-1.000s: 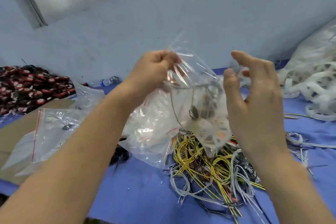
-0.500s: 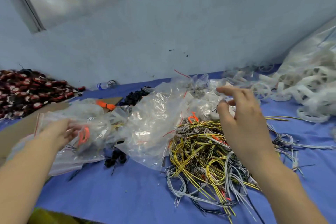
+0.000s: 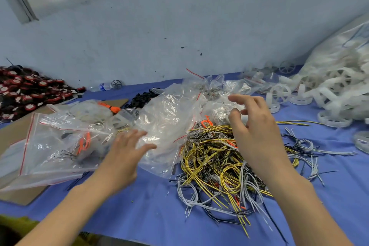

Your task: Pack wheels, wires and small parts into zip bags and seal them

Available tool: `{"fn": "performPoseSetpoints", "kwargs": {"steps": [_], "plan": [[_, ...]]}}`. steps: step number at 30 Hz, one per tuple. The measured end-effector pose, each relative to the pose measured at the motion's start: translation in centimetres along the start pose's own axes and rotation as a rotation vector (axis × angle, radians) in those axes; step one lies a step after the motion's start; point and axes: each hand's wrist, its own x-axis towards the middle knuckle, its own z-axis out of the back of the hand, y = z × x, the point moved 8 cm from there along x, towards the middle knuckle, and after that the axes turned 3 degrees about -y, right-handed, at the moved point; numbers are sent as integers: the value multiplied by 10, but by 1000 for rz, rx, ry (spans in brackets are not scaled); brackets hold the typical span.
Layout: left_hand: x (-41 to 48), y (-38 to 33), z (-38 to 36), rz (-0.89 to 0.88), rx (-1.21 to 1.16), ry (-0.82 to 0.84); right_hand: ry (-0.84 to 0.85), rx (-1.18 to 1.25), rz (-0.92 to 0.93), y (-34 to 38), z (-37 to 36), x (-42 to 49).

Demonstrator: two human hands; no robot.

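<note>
At far left a heap of red-and-black round parts [image 3: 26,90] lies against the wall, with a packed zip bag [image 3: 60,146] resting on brown cardboard [image 3: 12,134] beside it. The left hand [image 3: 125,152] hovers with fingers spread and loose, holding nothing, at the edge of a pile of clear empty zip bags [image 3: 167,118]. Next comes the tangle of yellow, black and grey wires [image 3: 215,166] on the blue tabletop [image 3: 139,211]. The right hand [image 3: 255,132] hangs over it, fingers relaxed and slightly bent, gripping nothing. White plastic wheels [image 3: 331,94] are heaped at far right.
</note>
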Motion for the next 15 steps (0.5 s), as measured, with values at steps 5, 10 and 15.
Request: {"fn": "performPoseSetpoints", "kwargs": {"steps": [5,10,15], "plan": [[0,-12,-11,-136,204,132,9,-11,9,-1,4,1],[35,12,53,108,-50,-182,10,-31,15,-5,8,6],[80,10,160,220,-7,-517,20,45,18,-3,14,8]]}}
